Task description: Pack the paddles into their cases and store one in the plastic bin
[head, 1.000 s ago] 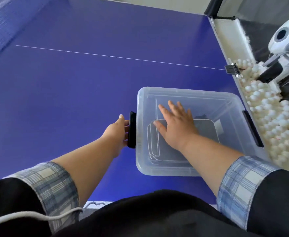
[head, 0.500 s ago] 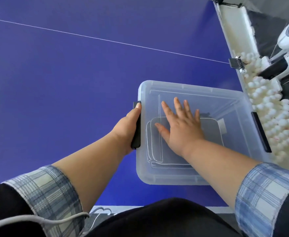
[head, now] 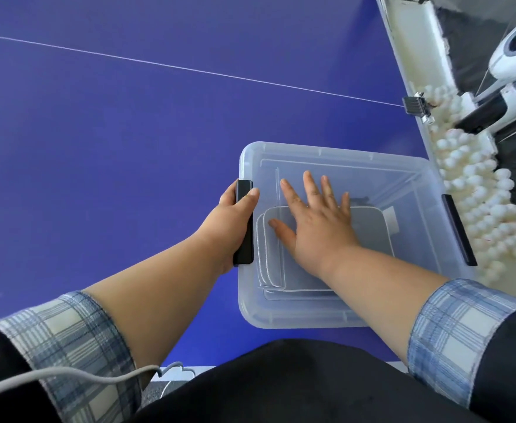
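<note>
Left black latch (head: 243, 222) of lidded plastic bin (head: 336, 160) is gripped by left hand (head: 230, 222); right hand (head: 316, 221), fingers spread wide, is pressed flat on lid over grey case (head: 372, 230).

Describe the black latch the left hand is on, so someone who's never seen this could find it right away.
Start at the blue table tennis table and find the clear plastic bin near its right edge. The latch is the long black clip on the bin's left side, with the left hand wrapped around it. Its twin sits on the bin's right side, untouched, beside the pile of white balls.
</note>
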The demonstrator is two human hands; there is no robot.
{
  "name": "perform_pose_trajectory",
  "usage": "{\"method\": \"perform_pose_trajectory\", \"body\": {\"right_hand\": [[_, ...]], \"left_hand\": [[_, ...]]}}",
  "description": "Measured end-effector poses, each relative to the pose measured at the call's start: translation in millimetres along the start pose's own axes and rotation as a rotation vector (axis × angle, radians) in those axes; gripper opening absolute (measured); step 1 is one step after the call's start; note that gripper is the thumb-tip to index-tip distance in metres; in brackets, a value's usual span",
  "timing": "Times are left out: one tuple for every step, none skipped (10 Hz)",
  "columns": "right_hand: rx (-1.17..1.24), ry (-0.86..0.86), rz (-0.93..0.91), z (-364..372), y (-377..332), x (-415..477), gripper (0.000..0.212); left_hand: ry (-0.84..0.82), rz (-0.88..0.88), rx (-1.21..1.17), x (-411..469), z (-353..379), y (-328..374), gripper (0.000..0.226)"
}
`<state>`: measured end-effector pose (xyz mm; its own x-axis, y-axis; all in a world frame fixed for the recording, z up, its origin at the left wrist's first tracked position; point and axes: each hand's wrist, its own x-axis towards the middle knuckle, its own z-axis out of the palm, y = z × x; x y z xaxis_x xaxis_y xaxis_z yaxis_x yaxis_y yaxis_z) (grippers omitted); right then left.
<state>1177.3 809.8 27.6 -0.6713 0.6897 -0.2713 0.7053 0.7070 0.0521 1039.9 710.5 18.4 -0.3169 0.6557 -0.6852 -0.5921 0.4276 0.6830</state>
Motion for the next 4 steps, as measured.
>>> {"method": "perform_pose_trajectory", "body": {"right_hand": [[0.018,-0.005,0.005,-0.9,0.3,-0.6,0.079],[0.073,-0.007,-0.008,-3.6,2.8,-3.8,0.079],[0.335,0.098,-0.034,-14.8,10.7,-13.5,0.077],[0.443,0.202,0.008,-21.1,32.5,-39.0,0.065]], "left_hand": [[0.074,0.029,0.073,-3.7,-1.0,-0.8,0.047],[0.222,0.125,0.277,-8.5,0.2,1.0,0.075],[0.358,0.264,0.565,-18.2,2.4,8.7,0.083],[0.356,0.415,0.876,-38.7,2.1,1.2,0.083]]}}
